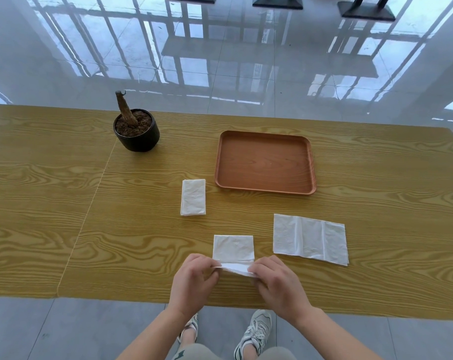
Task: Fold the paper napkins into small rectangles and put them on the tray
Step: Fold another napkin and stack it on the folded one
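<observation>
Both hands pinch near edge of napkin in work (pixel 233 247) w/ fingertips, edge lifted off counter (pixel 64 203): left hand (pixel 193 279) on left corner, right hand (pixel 277 281) on right corner. Landmark = tray (pixel 265 189). This napkin sits nearer than tray; unfolded napkin (pixel 310 239) near tray's close-right side; folded napkin (pixel 193 197) just left of tray. Plant pot (pixel 137 131) far left.

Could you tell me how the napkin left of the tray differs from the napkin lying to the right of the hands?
The left napkin is folded into a narrow rectangle; the right napkin lies wider, crease lines showing. The left one sits beside the tray; the right one lies nearer the table edge. Both are white and untouched.
</observation>
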